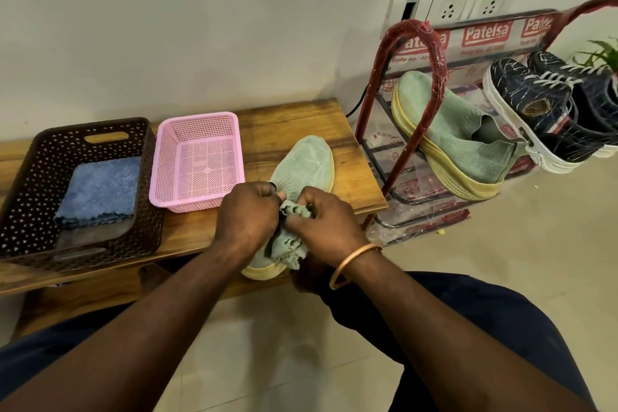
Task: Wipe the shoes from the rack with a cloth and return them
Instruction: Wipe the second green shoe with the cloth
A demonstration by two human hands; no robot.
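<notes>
Fingers [264, 191] of left hand [247, 214] and right hand [326, 219] pinch green fabric [289, 249] at the heel of the shoe [307, 160], toe pointing up-frame.

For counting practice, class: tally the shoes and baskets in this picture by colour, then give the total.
Green shoes: 2
Dark blue shoes: 2
Brown basket: 1
Pink basket: 1
Total: 6

1. green shoe [302, 160]: matt knitted cloth upper, smooth yellow sole
2. table [294, 120]: grained wood, slight sheen
3. pink basket [197, 120], brown basket [20, 197]: perforated plastic
4. blue cloth [100, 191]: fluffy matt pile
5. rack [434, 77]: tubes wrapped in shiny, crinkled red plastic film
</notes>
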